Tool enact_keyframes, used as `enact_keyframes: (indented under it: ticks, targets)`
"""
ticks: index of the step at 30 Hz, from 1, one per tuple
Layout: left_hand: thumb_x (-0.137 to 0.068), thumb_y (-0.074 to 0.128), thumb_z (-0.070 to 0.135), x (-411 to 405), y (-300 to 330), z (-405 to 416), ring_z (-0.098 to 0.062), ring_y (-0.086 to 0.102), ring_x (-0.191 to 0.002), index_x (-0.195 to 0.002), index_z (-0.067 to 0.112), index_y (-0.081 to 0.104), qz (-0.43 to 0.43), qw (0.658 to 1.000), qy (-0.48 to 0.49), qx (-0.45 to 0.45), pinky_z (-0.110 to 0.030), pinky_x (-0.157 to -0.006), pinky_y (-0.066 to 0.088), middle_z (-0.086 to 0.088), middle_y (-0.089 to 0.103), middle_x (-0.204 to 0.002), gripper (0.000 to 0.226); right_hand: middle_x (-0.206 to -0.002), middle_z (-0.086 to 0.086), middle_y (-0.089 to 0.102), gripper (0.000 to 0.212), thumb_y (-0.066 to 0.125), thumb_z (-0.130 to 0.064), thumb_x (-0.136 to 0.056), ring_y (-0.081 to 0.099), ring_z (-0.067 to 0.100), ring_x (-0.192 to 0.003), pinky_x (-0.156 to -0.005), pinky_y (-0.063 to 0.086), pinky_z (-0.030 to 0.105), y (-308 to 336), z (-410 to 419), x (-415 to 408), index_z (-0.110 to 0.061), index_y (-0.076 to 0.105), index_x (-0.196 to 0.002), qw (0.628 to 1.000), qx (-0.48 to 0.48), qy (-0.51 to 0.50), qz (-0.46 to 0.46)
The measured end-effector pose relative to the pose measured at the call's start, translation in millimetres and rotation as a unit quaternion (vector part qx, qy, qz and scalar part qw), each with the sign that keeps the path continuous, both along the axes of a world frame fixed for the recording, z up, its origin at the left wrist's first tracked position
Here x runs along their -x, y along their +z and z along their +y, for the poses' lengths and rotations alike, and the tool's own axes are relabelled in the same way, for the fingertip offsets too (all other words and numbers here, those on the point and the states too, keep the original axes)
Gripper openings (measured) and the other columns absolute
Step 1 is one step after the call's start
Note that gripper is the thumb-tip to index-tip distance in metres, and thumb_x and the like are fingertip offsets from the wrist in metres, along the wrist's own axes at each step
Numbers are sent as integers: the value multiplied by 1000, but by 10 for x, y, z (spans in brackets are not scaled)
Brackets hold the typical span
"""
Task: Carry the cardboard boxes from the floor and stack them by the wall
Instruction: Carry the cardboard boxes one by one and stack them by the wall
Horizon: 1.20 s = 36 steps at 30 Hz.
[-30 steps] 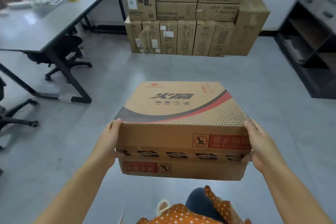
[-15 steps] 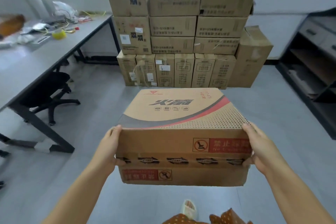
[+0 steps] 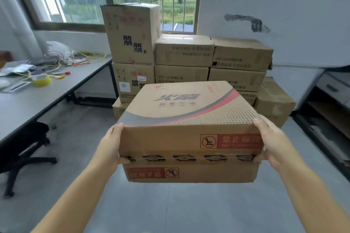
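Note:
I hold a flat cardboard box (image 3: 187, 119) with a red and grey stripe in front of me, clear of the floor. My left hand (image 3: 111, 145) grips its left side, thumb curled onto the near face. My right hand (image 3: 269, 142) grips the right side the same way. Straight ahead against the wall and window stands the stack of cardboard boxes (image 3: 212, 66). Its tallest column (image 3: 132, 32) is on the left. The carried box hides the stack's lower rows.
A grey desk (image 3: 37, 98) with cables and a yellow tape roll (image 3: 41, 80) runs along the left, with a black office chair (image 3: 24, 149) under it. Dark shelving (image 3: 329, 111) stands on the right. A slanted box (image 3: 274, 102) leans at the stack's right end.
The stack has come much closer and the view has tilted up to show the window. The box stays held in both hands, raised slightly.

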<state>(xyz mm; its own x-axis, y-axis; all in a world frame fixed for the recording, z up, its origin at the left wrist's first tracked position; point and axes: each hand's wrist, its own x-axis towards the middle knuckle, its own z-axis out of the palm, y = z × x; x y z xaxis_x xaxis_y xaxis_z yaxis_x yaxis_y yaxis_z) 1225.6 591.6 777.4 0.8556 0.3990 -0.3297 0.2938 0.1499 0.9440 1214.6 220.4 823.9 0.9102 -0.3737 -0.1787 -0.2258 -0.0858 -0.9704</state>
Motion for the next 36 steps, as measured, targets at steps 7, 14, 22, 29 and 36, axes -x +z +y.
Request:
enact_keyframes:
  ticks: [7, 14, 22, 29, 36]
  targets:
    - [-83, 57, 43, -1981, 834, 560, -26, 54, -99, -82, 50, 63, -110, 993, -41, -21, -48, -55, 58, -2, 55, -116, 10, -126, -5, 60, 38, 44, -50, -95, 60, 26, -107, -59, 55, 44, 523, 488, -1695, -45, 47, -133, 995, -26, -38, -86]
    - [-84, 52, 55, -3679, 1612, 538, -29, 52, -99, -92, 46, 61, -196, 977, -72, 33, -60, -54, 52, -2, 52, -112, 15, -134, 5, 55, 39, 47, -47, -94, 56, 37, -116, -59, 55, 50, 1314, 475, -3263, -41, 46, -133, 984, -40, -66, -162]
    - [-76, 55, 58, -5364, 2076, 227, -29, 54, -101, -78, 53, 63, -251, 963, -88, 36, -56, -59, 56, 0, 53, -112, 10, -118, 6, 56, 46, 47, -47, -95, 61, 31, -95, -46, 51, 37, 1818, 137, -5005, -29, 45, -137, 976, -23, -66, -206]
    - [-91, 49, 47, -6901, 2328, -181, -26, 57, -101, -102, 42, 60, -281, 958, -53, 37, -50, -57, 56, 1, 56, -113, 16, -122, 6, 59, 34, 45, -43, -98, 58, 32, -108, -81, 50, 57, 2059, -173, -6567, -30, 53, -128, 965, 22, -53, -255]
    - [-94, 49, 43, -8104, 2125, -406, -18, 56, -93, -99, 41, 60, -270, 960, -34, 61, -55, -63, 54, 10, 57, -107, 13, -130, 11, 55, 44, 47, -42, -97, 56, 31, -106, -59, 47, 36, 1996, -400, -8036, -31, 44, -140, 975, -4, -44, -217]
